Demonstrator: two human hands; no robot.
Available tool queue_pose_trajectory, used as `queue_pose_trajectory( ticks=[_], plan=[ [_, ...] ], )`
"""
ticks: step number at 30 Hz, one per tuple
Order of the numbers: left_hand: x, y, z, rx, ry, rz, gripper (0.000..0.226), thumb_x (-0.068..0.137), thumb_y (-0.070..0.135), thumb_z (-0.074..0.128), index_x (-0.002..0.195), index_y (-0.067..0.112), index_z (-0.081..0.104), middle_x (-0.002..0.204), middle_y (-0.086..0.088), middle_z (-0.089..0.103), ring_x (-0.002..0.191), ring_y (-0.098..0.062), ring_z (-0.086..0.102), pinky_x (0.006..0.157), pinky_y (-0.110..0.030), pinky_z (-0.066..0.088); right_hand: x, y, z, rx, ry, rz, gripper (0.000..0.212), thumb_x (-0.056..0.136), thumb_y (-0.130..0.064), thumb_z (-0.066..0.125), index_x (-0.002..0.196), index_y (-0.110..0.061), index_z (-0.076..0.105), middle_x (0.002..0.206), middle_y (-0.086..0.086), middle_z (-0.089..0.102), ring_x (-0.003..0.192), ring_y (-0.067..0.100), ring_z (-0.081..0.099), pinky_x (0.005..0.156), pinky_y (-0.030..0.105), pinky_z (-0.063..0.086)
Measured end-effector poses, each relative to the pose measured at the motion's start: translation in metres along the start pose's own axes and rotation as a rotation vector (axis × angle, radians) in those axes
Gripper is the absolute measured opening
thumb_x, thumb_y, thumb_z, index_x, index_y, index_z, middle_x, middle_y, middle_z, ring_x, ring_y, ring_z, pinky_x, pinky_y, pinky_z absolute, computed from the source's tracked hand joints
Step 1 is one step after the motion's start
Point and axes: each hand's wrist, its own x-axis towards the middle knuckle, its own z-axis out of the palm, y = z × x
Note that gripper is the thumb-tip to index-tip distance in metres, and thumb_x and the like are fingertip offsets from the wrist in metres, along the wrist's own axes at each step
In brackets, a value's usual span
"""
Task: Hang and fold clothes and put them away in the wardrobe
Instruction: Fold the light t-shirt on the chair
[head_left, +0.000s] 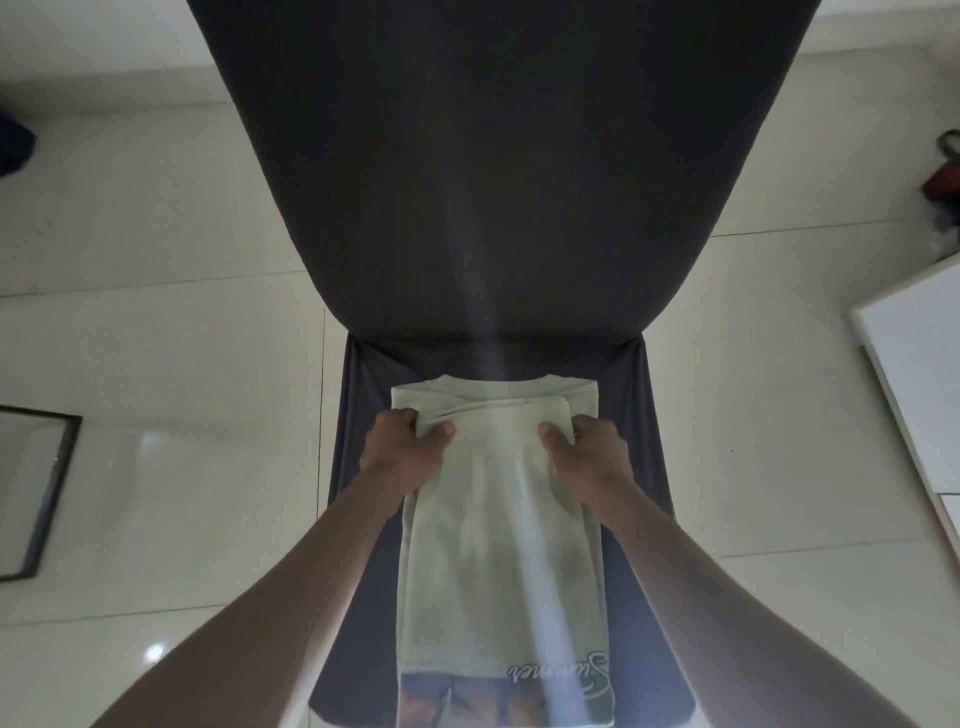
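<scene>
- pale green cotton t-shirt (498, 530), already narrowed lengthwise into a long strip, lies on the seat of a chair (639, 519) in a dark grey stretch cover; collar end toward the chair back, printed hem end toward the person and hanging past the seat's front edge.
- left hand (402, 449) pinches the strip's left edge near the collar end, thumb on top, fingers curled under the fabric. right hand (589, 452) grips the right edge the same way. hands apart, one at each side of the strip.
- judged step: mid-fold, the cross fold of the strip not yet finished.
- risk: the tucked-in layers near the collar (sleeve layers, seemingly) could slip out if one hand lifts ahead of the other; result would be a skewed fold.
- risk: the overhanging hem end may drag the strip off the seat once the grip lets go, since the stretch cover looks smooth. pale tiled floor (156, 312) lies below.
- risk: dim light; creases hard to judge before stacking.
- wardrobe not identifiable here; a white panel (914, 364) at right could be a door, cannot tell.
</scene>
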Motion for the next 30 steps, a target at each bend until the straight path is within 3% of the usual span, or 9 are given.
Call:
queue_pose_trajectory(
  ticks=[3, 6, 9, 14, 20, 25, 28, 30],
  plan=[
    [0.002, -0.002, 0.004, -0.092, 0.124, 0.016, 0.04, 0.073, 0.055, 0.074, 0.084, 0.017, 0.071, 0.087, -0.003, 0.073, 0.086, -0.028, 0.071, 0.084, -0.049, 0.058, 0.001, -0.003, 0.001, 0.102, 0.075, 0.018, 0.031, 0.095, -0.041, 0.06, 0.09, -0.011, 0.067, 0.09, 0.007, 0.069, 0.084, 0.028, 0.065, 0.075, 0.036, 0.053],
    [0.013, 0.005, 0.003, -0.164, 0.15, 0.026, 0.043, 0.072, 0.056, 0.072, 0.096, 0.021, 0.075, 0.091, -0.001, 0.075, 0.09, -0.026, 0.071, 0.086, -0.048, 0.059, 0.009, -0.011, 0.0, 0.138, 0.112, -0.01, 0.031, 0.096, -0.041, 0.059, 0.102, -0.012, 0.069, 0.097, 0.005, 0.07, 0.089, 0.028, 0.066, 0.076, 0.034, 0.051],
    [0.021, 0.007, 0.008, -0.107, 0.173, -0.009, 0.037, 0.081, 0.047, 0.075, 0.105, 0.019, 0.075, 0.101, -0.005, 0.074, 0.096, -0.027, 0.07, 0.091, -0.046, 0.056, 0.015, -0.009, 0.007, 0.021, 0.105, 0.033, 0.036, 0.097, -0.041, 0.056, 0.112, -0.011, 0.067, 0.107, 0.008, 0.067, 0.096, 0.032, 0.064, 0.078, 0.032, 0.047],
    [0.025, 0.008, 0.015, -0.126, 0.248, 0.058, 0.02, 0.082, 0.048, 0.075, 0.087, 0.029, 0.074, 0.089, 0.0, 0.074, 0.092, -0.027, 0.07, 0.09, -0.047, 0.056, 0.014, -0.006, 0.014, 0.02, 0.243, 0.103, 0.03, 0.094, -0.038, 0.052, 0.097, -0.012, 0.066, 0.098, 0.012, 0.068, 0.09, 0.035, 0.064, 0.073, 0.036, 0.049],
    [0.023, 0.009, 0.021, -0.096, 0.297, 0.044, 0.032, 0.08, 0.049, 0.078, 0.101, 0.025, 0.074, 0.102, -0.003, 0.074, 0.104, -0.029, 0.067, 0.095, -0.047, 0.052, 0.014, 0.0, 0.015, -0.049, 0.238, 0.099, 0.031, 0.092, -0.043, 0.052, 0.101, -0.017, 0.066, 0.099, 0.008, 0.068, 0.089, 0.033, 0.064, 0.074, 0.037, 0.051],
    [0.002, 0.004, 0.02, -0.082, 0.313, 0.098, 0.055, 0.078, 0.051, 0.079, 0.12, 0.022, 0.056, 0.098, 0.007, 0.064, 0.107, -0.026, 0.062, 0.101, -0.047, 0.045, -0.001, 0.004, 0.01, -0.042, 0.237, 0.008, 0.037, 0.095, -0.048, 0.056, 0.124, -0.026, 0.054, 0.114, 0.001, 0.065, 0.089, 0.021, 0.052, 0.074, 0.035, 0.042],
    [-0.022, -0.01, 0.018, -0.038, 0.338, 0.176, 0.054, 0.084, 0.046, 0.075, 0.125, 0.024, 0.047, 0.111, 0.006, 0.058, 0.113, -0.023, 0.056, 0.102, -0.05, 0.04, -0.019, 0.017, 0.009, -0.012, 0.242, -0.073, 0.04, 0.096, -0.043, 0.059, 0.13, -0.028, 0.047, 0.12, -0.002, 0.064, 0.098, 0.021, 0.057, 0.075, 0.034, 0.042],
    [-0.043, -0.03, 0.016, 0.021, 0.376, 0.208, 0.045, 0.086, 0.044, 0.071, 0.118, 0.022, 0.049, 0.117, 0.001, 0.055, 0.114, -0.023, 0.051, 0.099, -0.051, 0.042, -0.034, 0.03, 0.007, 0.016, 0.254, -0.112, 0.041, 0.095, -0.038, 0.061, 0.131, -0.027, 0.046, 0.118, -0.002, 0.064, 0.103, 0.022, 0.06, 0.076, 0.033, 0.043]
  ],
)
